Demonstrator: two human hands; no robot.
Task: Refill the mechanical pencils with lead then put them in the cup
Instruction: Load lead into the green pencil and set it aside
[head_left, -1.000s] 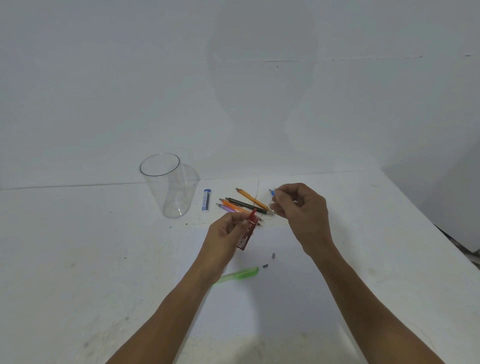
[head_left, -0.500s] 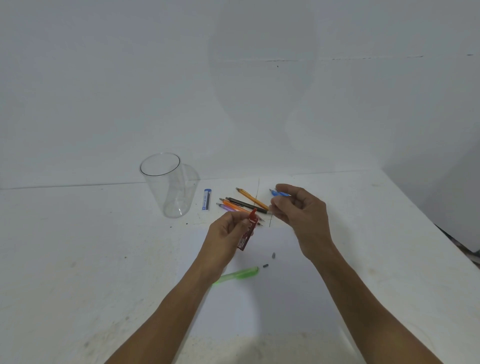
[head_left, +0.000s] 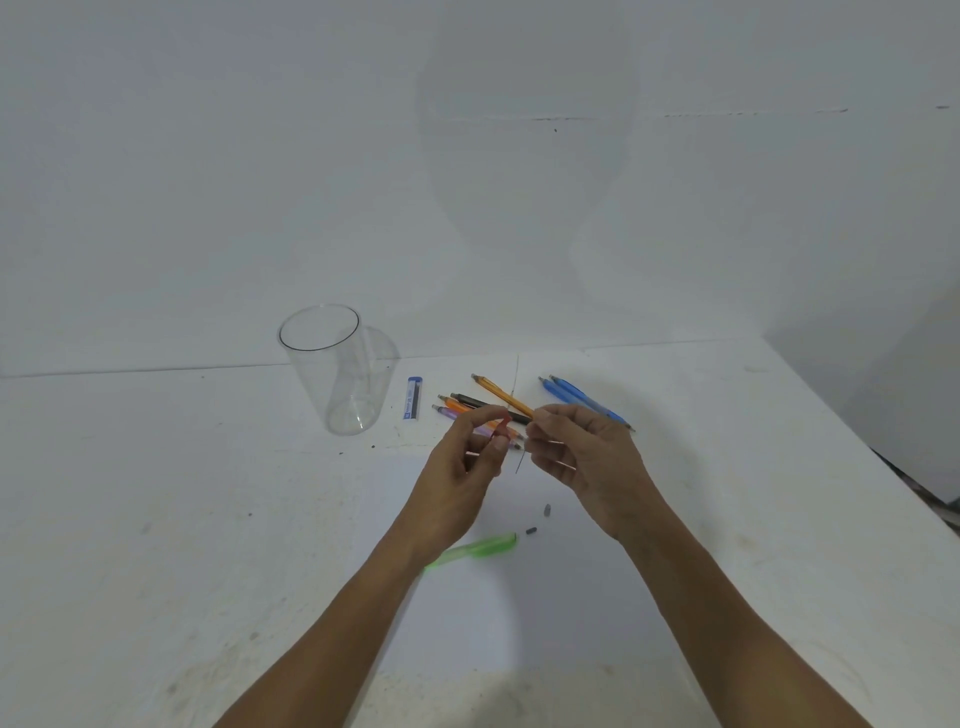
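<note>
My left hand pinches a red lead case, which my fingers mostly hide. Close on its right, my right hand pinches a thin dark lead that hangs down between the two hands. A green mechanical pencil lies on the table under my left wrist, with two small dark caps just right of its end. Behind my hands lie orange, black and purple pencils and two blue pencils. The clear plastic cup stands upright at the back left and holds nothing.
A blue lead case lies flat between the cup and the pencil pile. The white table ends at a wall behind and drops off at its right edge.
My right hand has come down and toward my left hand, uncovering the two blue pencils on the table. My left hand has turned the red case so that little of it shows.
</note>
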